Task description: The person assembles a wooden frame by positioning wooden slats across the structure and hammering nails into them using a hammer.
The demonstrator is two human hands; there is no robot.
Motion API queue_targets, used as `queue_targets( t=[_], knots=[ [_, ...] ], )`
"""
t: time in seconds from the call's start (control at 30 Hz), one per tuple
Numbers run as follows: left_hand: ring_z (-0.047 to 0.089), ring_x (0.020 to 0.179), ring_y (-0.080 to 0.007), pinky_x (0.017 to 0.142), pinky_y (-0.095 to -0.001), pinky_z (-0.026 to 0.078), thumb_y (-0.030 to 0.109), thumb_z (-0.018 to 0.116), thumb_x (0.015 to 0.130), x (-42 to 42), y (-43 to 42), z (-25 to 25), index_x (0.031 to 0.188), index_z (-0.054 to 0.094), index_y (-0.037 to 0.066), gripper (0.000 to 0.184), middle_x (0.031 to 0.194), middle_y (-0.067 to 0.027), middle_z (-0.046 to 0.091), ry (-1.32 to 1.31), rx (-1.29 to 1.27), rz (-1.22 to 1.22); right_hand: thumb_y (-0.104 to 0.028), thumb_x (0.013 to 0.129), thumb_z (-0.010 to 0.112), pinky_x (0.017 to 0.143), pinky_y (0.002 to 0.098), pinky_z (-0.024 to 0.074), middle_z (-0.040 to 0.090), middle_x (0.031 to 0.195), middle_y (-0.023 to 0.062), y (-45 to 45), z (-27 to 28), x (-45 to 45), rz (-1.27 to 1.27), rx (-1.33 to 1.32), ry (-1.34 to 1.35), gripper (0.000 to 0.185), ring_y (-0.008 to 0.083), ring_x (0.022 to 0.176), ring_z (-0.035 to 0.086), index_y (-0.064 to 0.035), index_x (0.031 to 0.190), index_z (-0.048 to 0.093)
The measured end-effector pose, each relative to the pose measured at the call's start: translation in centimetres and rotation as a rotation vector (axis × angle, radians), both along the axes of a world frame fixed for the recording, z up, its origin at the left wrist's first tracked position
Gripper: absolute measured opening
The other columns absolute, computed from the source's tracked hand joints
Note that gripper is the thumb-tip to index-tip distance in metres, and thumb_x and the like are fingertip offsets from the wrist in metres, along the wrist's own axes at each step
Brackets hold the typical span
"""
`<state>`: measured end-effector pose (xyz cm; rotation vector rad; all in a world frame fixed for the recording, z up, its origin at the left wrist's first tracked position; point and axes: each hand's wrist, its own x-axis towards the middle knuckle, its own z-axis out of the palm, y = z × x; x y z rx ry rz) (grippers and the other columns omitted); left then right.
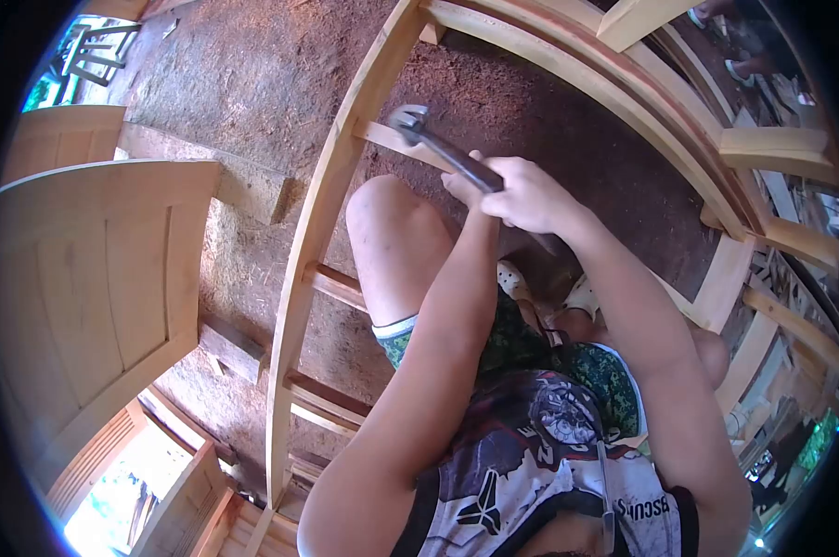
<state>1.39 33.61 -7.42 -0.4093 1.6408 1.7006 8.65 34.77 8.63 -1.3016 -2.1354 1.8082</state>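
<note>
A hammer (pixel 452 160) with a metal claw head and a dark handle is gripped in my right hand (pixel 531 195). Its head is up and to the left, over a short crosspiece (pixel 392 139) of a wooden frame (pixel 322 213). Close behind the handle is my left hand (pixel 460 191), partly covered by the hammer and my right hand. Its visible fingers look curled in, near the crosspiece, and whatever they hold is hidden. The frame's light wooden rails surround my bare knee (pixel 382 200) and legs.
A panelled wooden door (pixel 104 278) stands at the left, close to wooden blocks (pixel 252 186) on the dirt floor (pixel 243 74). A stool (pixel 99 56) is at the far upper left. Curved rails (pixel 587 84) and stacked timber (pixel 791 251) lie to the right. Part of another person (pixel 749 70) shows at the upper right.
</note>
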Motion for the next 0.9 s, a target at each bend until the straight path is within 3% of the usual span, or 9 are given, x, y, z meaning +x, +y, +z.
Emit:
queue_targets(
  t=[0.07, 0.17, 0.37, 0.43, 0.47, 0.57, 0.7, 0.73, 0.9],
  knots=[
    [0.06, 0.059, -0.02, 0.053, -0.0351, 0.052, 0.005, 0.071, 0.076, -0.1, -0.3, 0.3, 0.105, 0.045, -0.002, 0.04, 0.076, -0.0092, 0.058, -0.03, 0.014, -0.014, -0.009, 0.075, 0.062, 0.047, 0.0359, 0.0483, 0.063, 0.065, 0.0151, 0.3, -1.5, -2.2, 0.031, -0.209, 0.073, 0.02, 0.0222, 0.05, 0.061, 0.0041, 0.089, 0.063],
    [0.06, 0.06, -0.0201, 0.054, -0.0352, 0.052, 0.006, 0.071, 0.076, 0.2, -0.7, 0.9, 0.106, 0.046, -0.002, 0.039, 0.077, -0.0093, 0.058, -0.09, 0.048, -0.03, -0.013, 0.073, 0.063, 0.057, 0.0369, 0.0562, 0.067, 0.067, 0.0196, 1.0, -2.1, -4.9, 0.226, -0.081, -0.141, 0.021, 0.025, 0.058, 0.07, 0.0019, 0.089, 0.064],
    [0.06, 0.062, -0.0204, 0.056, -0.0356, 0.052, 0.007, 0.072, 0.077, 0.5, -1.3, 1.1, 0.106, 0.047, -0.002, 0.039, 0.079, -0.0096, 0.059, -0.16, 0.084, -0.084, -0.013, 0.072, 0.062, 0.072, 0.0396, 0.0577, 0.072, 0.073, 0.0149, 1.6, -4.1, -9.6, 0.405, -0.026, -0.403, 0.031, 0.0298, 0.064, 0.072, -0.0012, 0.099, 0.072],
    [0.06, 0.062, -0.0205, 0.056, -0.0357, 0.052, 0.007, 0.072, 0.077, 0.4, -1.4, 0.9, 0.106, 0.048, -0.002, 0.039, 0.08, -0.0097, 0.059, -0.176, 0.09, -0.098, -0.014, 0.078, 0.063, 0.09, 0.0506, 0.0504, 0.075, 0.099, 0.0186, 0.4, -7.3, -10.6, 0.279, 0.289, -0.533, 0.028, 0.0335, 0.096, 0.073, -0.0036, 0.103, 0.071],
    [0.06, 0.063, -0.0206, 0.057, -0.0358, 0.052, 0.007, 0.072, 0.077, 0.2, -1.3, 1.0, 0.106, 0.048, -0.002, 0.039, 0.081, -0.0097, 0.059, -0.177, 0.093, -0.103, -0.012, 0.079, 0.06, 0.098, 0.0558, 0.0438, 0.072, 0.112, 0.0195, 0.4, -7.0, -10.9, 0.284, 0.152, -0.562, 0.032, 0.0361, 0.112, 0.068, -0.0051, 0.109, 0.071],
    [0.061, 0.063, -0.0207, 0.058, -0.0359, 0.052, 0.008, 0.072, 0.077, -0.1, -1.2, 0.7, 0.106, 0.048, -0.002, 0.039, 0.082, -0.0098, 0.059, -0.197, 0.102, -0.121, -0.014, 0.08, 0.059, 0.096, 0.0569, 0.0436, 0.072, 0.114, 0.0203, 0.9, -6.6, -10.7, 0.455, 0.102, -0.556, 0.033, 0.036, 0.11, 0.068, -0.0048, 0.111, 0.07],
    [0.061, 0.065, -0.0209, 0.059, -0.0362, 0.052, 0.008, 0.073, 0.077, -0.1, -1.1, 0.7, 0.106, 0.049, -0.002, 0.039, 0.083, -0.01, 0.06, -0.219, 0.105, -0.143, -0.014, 0.078, 0.061, 0.098, 0.0562, 0.0419, 0.073, 0.107, 0.0215, -0.7, -5.8, -10.4, 0.363, 0.25, -0.568, 0.032, 0.0371, 0.101, 0.071, -0.0055, 0.107, 0.071],
    [0.061, 0.065, -0.021, 0.059, -0.0362, 0.052, 0.009, 0.073, 0.078, -0.2, -1.1, 0.6, 0.107, 0.05, -0.002, 0.039, 0.084, -0.01, 0.06, -0.22, 0.104, -0.149, -0.013, 0.079, 0.06, 0.095, 0.0567, 0.0422, 0.073, 0.107, 0.0216, 0.0, -5.0, -10.7, 0.525, 0.216, -0.649, 0.03, 0.0363, 0.101, 0.071, -0.0062, 0.106, 0.071],
    [0.061, 0.066, -0.0212, 0.06, -0.0365, 0.052, 0.009, 0.073, 0.078, 0.1, -1.0, 0.7, 0.107, 0.051, -0.002, 0.039, 0.086, -0.0102, 0.06, -0.225, 0.099, -0.159, -0.014, 0.082, 0.057, 0.09, 0.0577, 0.0412, 0.073, 0.105, 0.0166, 0.3, -5.1, -10.1, 0.421, 0.202, -0.528, 0.024, 0.0305, 0.104, 0.07, -0.0079, 0.102, 0.07]
  ],
)
